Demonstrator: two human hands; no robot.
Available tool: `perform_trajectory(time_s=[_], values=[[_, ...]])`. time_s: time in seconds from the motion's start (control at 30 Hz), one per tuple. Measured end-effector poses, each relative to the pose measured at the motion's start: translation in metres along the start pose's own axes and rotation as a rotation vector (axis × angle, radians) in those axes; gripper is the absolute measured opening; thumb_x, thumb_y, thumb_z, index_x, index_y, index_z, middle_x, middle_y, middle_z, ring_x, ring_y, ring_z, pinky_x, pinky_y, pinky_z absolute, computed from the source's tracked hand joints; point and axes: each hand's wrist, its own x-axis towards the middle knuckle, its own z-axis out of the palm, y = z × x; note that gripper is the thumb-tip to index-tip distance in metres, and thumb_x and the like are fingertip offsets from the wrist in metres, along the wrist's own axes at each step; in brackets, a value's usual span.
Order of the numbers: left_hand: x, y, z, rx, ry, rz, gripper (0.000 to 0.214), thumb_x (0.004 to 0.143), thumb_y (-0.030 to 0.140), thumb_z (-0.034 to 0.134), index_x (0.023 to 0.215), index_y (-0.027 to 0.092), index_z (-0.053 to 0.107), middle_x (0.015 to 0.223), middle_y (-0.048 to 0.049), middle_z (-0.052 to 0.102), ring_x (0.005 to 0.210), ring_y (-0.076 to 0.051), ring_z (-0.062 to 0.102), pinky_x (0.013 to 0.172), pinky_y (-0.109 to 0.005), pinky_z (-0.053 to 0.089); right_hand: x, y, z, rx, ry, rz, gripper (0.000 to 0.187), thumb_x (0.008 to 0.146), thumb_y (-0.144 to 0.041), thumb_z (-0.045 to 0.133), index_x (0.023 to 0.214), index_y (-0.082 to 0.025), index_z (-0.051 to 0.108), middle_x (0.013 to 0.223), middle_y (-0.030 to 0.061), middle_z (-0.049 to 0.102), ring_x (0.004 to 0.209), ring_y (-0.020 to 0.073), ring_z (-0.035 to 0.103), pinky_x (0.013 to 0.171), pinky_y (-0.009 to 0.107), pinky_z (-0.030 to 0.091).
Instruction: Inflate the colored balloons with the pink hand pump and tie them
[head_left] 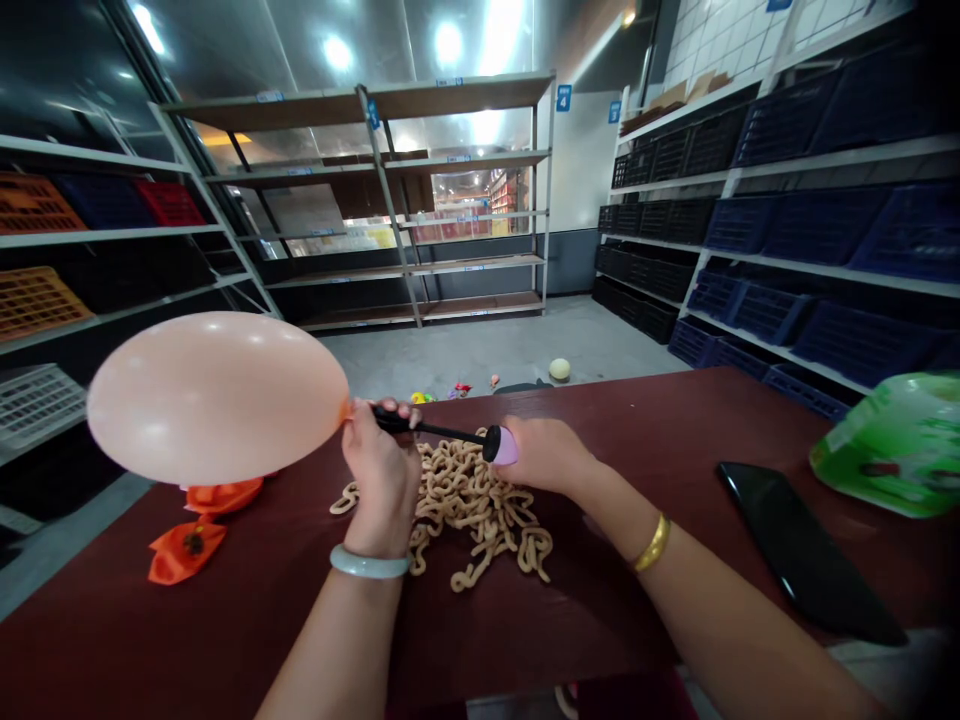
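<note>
A large inflated peach balloon (217,397) floats out to the left, its neck on the nozzle end of a hand balloon pump (450,432). My left hand (381,470) is closed around the pump's black nozzle end and the balloon's neck. My right hand (544,455) grips the pump's pink-purple barrel, which is mostly covered by the fingers. A black rod joins the two ends of the pump, so it is drawn out. Beneath both hands lies a heap of tan, twisted long balloons or cord-like loops (480,510); which of these I cannot tell.
Orange fabric-like pieces (187,550) lie at the table's left. A black flat slab (806,550) and a green-white plastic pouch (892,445) sit at the right of the dark red table (600,600). Beyond it, a pale ball (559,370) rests on the floor. Shelves (405,270) with crates surround the room.
</note>
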Motion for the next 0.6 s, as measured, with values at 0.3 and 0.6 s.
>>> perform_trajectory(time_s=[0.3, 0.6], values=[[0.009, -0.003, -0.008, -0.025, 0.064, 0.040, 0.026, 0.085, 0.037, 0.062, 0.079, 0.020, 0.043, 0.064, 0.0039, 0.049, 0.055, -0.010, 0.052, 0.053, -0.024, 0.041, 0.000, 0.012, -0.008, -0.083, -0.016, 0.001, 0.039, 0.075, -0.049, 0.060, 0.101, -0.021, 0.059, 0.094, 0.0087, 0.071, 0.084, 0.0270, 0.067, 0.067, 0.032, 0.042], [-0.059, -0.042, 0.021, -0.023, -0.064, -0.154, 0.028, 0.085, 0.038, 0.065, 0.081, 0.021, 0.043, 0.069, 0.0028, 0.052, 0.058, -0.011, 0.052, 0.056, -0.025, 0.046, -0.007, -0.009, -0.001, -0.013, 0.048, -0.007, 0.031, 0.078, -0.046, 0.054, 0.097, -0.021, 0.056, 0.087, 0.0070, 0.070, 0.078, 0.0265, 0.068, 0.063, 0.031, 0.042]])
